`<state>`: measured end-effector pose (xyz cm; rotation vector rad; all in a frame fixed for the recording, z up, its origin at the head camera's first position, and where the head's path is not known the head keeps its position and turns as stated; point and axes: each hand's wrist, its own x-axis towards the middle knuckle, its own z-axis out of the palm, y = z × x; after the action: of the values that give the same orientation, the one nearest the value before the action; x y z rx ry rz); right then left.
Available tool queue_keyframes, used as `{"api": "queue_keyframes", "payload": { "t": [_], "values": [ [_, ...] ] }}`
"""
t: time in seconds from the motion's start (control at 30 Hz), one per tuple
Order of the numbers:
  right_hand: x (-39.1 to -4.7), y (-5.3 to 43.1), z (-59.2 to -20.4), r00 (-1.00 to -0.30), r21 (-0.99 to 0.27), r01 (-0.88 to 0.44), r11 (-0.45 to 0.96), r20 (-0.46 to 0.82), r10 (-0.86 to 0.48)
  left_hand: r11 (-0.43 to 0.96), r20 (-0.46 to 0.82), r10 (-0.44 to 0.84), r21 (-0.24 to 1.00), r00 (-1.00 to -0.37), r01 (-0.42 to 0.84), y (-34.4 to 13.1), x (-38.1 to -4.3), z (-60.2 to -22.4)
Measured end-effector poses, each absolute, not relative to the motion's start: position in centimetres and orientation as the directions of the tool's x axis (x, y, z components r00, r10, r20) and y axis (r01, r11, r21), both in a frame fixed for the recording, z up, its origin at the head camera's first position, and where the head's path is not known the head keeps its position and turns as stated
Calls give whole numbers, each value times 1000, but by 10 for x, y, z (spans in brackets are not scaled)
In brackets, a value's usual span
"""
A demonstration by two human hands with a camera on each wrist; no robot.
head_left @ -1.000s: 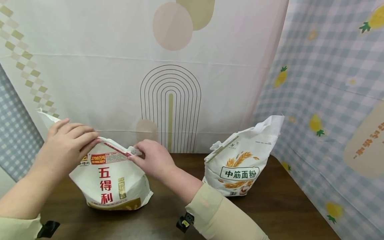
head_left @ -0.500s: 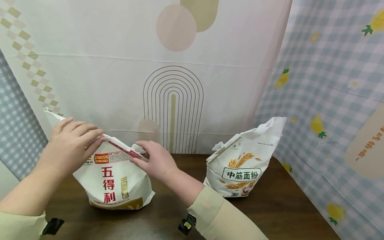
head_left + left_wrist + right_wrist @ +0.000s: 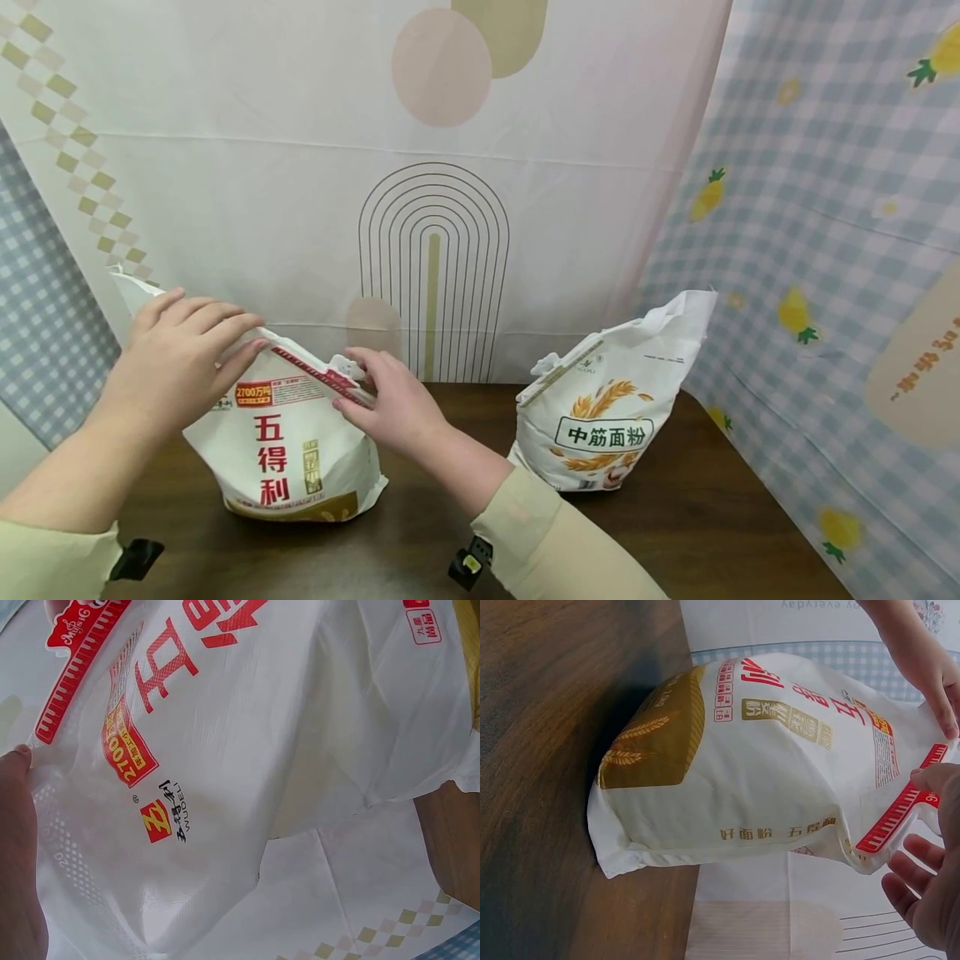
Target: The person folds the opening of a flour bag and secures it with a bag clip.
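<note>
A white flour bag (image 3: 277,450) with red lettering stands on the table at the left of the head view. A red-and-white bag clip (image 3: 311,367), printed like piano keys, runs slantwise across its folded top. My left hand (image 3: 176,367) grips the bag top at the clip's upper end, thumb in front; its thumb (image 3: 19,795) shows at that end in the left wrist view. At the lower end, my right hand (image 3: 401,404) is spread loosely round the clip. Its thumb (image 3: 934,778) overlaps the clip's edge in the right wrist view, the other fingers standing apart below.
A second white flour bag (image 3: 603,417) with green lettering stands to the right, a white clip (image 3: 551,367) along its slanted top. Behind the dark wooden table (image 3: 720,517) hangs a patterned cloth (image 3: 315,167), with a checked pineapple cloth (image 3: 810,233) on the right.
My right hand has loosened from its pinch on the clip's lower end, and more of the clip shows. The left hand keeps its place on the bag. The head view has shifted slightly.
</note>
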<state>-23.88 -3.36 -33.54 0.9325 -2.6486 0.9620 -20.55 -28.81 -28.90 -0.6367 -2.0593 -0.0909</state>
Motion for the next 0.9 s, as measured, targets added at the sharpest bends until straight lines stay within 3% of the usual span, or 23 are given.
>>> {"api": "queue_keyframes", "payload": {
  "t": [0.5,0.7,0.9],
  "values": [
    [-234,-9,-364,-742,-550,-670,498,477,-471,881,821,350,-123,-452,457,-282,-199,-288],
    [-225,13,-384,-700,-497,-713,494,531,-477,860,842,362,-137,-400,491,-270,-187,-296],
    [-214,40,-404,-674,-453,-739,499,516,-530,788,870,399,-164,-289,594,-246,-167,-311]
  ]
}}
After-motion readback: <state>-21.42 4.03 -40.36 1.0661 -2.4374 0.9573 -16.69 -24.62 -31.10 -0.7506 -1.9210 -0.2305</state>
